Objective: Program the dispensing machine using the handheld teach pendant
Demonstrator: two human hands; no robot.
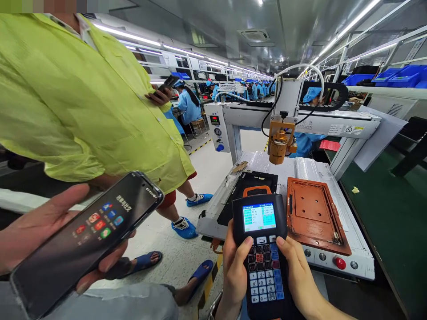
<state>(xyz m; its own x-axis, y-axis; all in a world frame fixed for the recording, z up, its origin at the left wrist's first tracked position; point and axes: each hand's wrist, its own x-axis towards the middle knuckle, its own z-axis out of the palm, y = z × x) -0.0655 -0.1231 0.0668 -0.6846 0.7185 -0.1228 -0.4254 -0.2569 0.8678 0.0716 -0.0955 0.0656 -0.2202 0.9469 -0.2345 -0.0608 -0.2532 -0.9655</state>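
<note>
A black handheld controller with a lit screen and a number keypad is held upright in front of me. My left hand wraps round its left side, the thumb at a key just below the screen. On the opposite side, my right hand grips the edge, its thumb at the upper right keys. Behind the controller stands a white gantry machine with a brass-coloured head over its bed. An orange-brown fixture plate lies on the bed, right of a black plate partly hidden by the controller.
At left, another person's hand holds a smartphone close to me. A person in a yellow coat stands beyond, also holding a phone. The machine's front has a red button. Blue bins and seated workers are farther back.
</note>
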